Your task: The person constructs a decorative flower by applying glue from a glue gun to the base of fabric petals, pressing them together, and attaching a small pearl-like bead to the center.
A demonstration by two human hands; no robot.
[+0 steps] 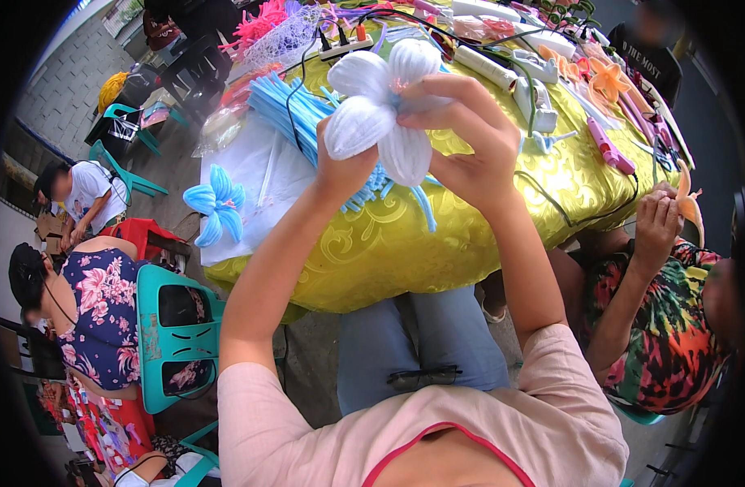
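A white fuzzy flower [358, 126] with rounded petals and a pinkish middle is held up over the table in both my hands. My left hand [345, 168] is closed on its lower left petal, its fingers mostly hidden behind it. From the right, my right hand [475, 130] pinches at the flower's middle, thumb lower and fingers bent over the petals. Behind the flower lies a bundle of light blue pipe cleaners [285, 114], partly on a white sheet [263, 209]. A finished-looking blue flower [216, 203] rests on that sheet's left side.
A shiny yellow cloth [372, 260] covers the table. A power strip [345, 47] with plugged cords stands at the back. To the right lie orange flowers [608, 79] and a pink glue gun [609, 148]. At right, a co-worker's hand [659, 217] holds an orange petal piece.
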